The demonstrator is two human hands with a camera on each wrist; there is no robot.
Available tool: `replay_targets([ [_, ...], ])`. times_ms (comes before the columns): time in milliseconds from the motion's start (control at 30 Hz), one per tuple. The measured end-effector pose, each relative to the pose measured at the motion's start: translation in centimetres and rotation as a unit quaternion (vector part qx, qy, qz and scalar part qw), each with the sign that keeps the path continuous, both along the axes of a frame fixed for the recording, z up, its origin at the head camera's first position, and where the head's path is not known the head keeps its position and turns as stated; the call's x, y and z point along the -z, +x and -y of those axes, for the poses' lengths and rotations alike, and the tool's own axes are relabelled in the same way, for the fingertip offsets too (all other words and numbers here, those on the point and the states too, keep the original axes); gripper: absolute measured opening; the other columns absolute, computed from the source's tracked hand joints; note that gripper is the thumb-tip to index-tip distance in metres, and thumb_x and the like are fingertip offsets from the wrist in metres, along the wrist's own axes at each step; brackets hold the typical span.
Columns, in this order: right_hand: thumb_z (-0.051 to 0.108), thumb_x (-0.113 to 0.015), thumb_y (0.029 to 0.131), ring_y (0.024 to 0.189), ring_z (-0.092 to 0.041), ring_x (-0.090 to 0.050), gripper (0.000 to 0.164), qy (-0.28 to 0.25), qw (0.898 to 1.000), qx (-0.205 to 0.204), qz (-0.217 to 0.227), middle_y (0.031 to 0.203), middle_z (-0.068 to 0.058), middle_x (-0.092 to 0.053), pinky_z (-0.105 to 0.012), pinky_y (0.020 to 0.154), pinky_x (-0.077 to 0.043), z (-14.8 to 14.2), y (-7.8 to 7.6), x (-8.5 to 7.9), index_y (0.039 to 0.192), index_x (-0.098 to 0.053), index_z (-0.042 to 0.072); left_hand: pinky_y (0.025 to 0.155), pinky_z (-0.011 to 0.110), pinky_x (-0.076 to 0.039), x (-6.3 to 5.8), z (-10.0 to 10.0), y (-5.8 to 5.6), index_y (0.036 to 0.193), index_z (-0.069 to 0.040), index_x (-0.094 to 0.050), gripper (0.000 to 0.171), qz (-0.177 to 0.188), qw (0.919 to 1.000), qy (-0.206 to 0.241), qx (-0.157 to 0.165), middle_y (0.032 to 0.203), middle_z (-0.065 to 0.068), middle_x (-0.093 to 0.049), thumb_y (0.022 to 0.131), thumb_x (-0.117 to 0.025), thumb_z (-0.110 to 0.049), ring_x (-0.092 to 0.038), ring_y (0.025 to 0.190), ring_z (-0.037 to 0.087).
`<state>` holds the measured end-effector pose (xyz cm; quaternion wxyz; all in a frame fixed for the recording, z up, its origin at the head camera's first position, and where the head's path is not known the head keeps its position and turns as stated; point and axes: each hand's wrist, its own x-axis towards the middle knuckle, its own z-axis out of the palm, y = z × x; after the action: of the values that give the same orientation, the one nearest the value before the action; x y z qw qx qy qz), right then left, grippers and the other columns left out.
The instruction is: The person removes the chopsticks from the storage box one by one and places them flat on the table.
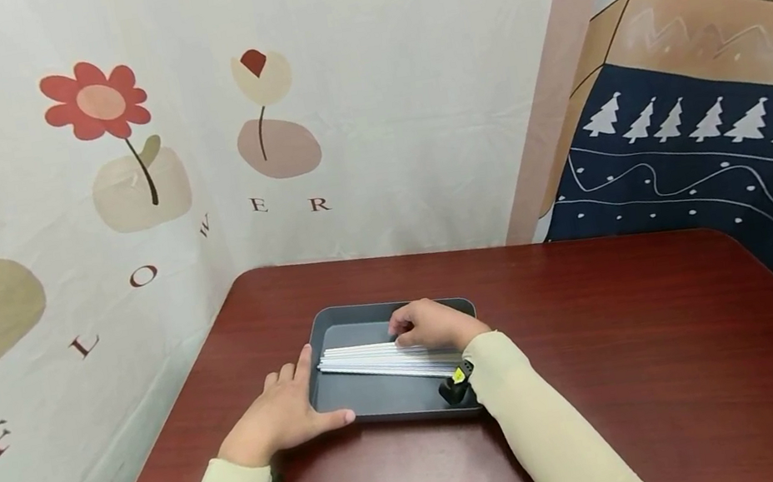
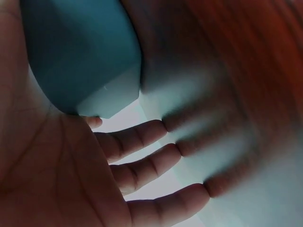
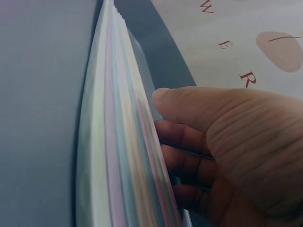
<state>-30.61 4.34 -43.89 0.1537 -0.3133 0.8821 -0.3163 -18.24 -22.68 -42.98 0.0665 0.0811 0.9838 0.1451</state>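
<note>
A dark grey rectangular tray (image 1: 381, 398) holds a bundle of long thin strips (image 1: 378, 358), whitish from above. Close up in the right wrist view, the strips (image 3: 113, 142) show pale green, lilac, blue, cream and pink bands. My left hand (image 1: 281, 414) spreads around the tray's near left corner, index finger along the left rim and thumb at the front rim. Its fingers (image 2: 156, 163) are extended beside the tray wall (image 2: 90, 52). My right hand (image 1: 438, 324) reaches into the tray, thumb (image 3: 189, 101) and loosely bent fingers right at the bundle's far edge.
The tray stands on a reddish-brown table (image 1: 602, 358). A pale curtain (image 1: 395, 105) with flower prints rises behind and at the left, and a dark blue patterned cloth (image 1: 694, 167) hangs at the right. A black wrist camera (image 1: 453, 388) overlaps the tray's near right corner.
</note>
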Motion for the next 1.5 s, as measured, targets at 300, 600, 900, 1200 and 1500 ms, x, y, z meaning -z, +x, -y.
replay_targets([
  [300,0.011,-0.064,0.097,0.082,-0.011,-0.057,0.015,0.004,1.000,-0.008,-0.024,0.095,0.009,-0.067,-0.030,0.077,-0.048,0.37,-0.15,-0.10,0.098,-0.073,0.023,0.087,0.052,-0.047,-0.13,0.03,-0.15,0.155,0.006,-0.015,0.140,0.002,1.0000,-0.002,-0.002,0.135,0.028,-0.046,0.063,-0.067,-0.086,-0.044,0.111,0.040],
  [600,0.008,-0.061,0.098,0.079,-0.010,-0.056,0.021,0.018,0.999,-0.017,-0.043,0.089,0.012,-0.065,-0.028,0.075,-0.047,0.59,-0.17,0.08,0.091,-0.072,0.023,0.087,0.053,-0.047,-0.07,0.05,-0.09,0.155,0.006,-0.015,0.140,0.004,1.0000,0.003,-0.004,0.134,0.028,-0.046,0.062,-0.067,-0.085,-0.044,0.111,0.040],
  [900,0.008,-0.058,0.101,0.076,-0.010,-0.055,0.023,0.032,0.996,-0.031,-0.073,0.086,0.011,-0.065,-0.028,0.073,-0.047,0.74,0.14,0.03,0.088,-0.071,0.022,0.087,0.053,-0.047,-0.12,-0.06,0.04,0.156,0.005,-0.016,0.140,0.005,0.9999,0.005,-0.008,0.135,0.028,-0.046,0.062,-0.068,-0.085,-0.044,0.111,0.039],
  [1200,0.008,-0.059,0.100,0.074,-0.008,-0.055,0.023,0.044,0.993,-0.035,-0.108,0.085,0.012,-0.065,-0.027,0.072,-0.047,0.78,0.27,0.13,0.086,-0.072,0.022,0.085,0.052,-0.047,0.16,-0.05,-0.07,0.156,0.003,-0.016,0.139,0.000,0.9999,0.010,-0.010,0.133,0.025,-0.048,0.062,-0.067,-0.085,-0.043,0.110,0.038],
  [1500,0.009,-0.059,0.100,0.076,-0.008,-0.055,0.020,0.052,0.990,-0.040,-0.125,0.088,0.010,-0.067,-0.027,0.073,-0.047,0.83,0.58,-0.22,0.089,-0.073,0.020,0.085,0.052,-0.047,0.23,0.03,-0.02,0.157,0.002,-0.016,0.139,0.000,0.9999,0.008,-0.013,0.133,0.025,-0.048,0.062,-0.067,-0.086,-0.043,0.111,0.038],
])
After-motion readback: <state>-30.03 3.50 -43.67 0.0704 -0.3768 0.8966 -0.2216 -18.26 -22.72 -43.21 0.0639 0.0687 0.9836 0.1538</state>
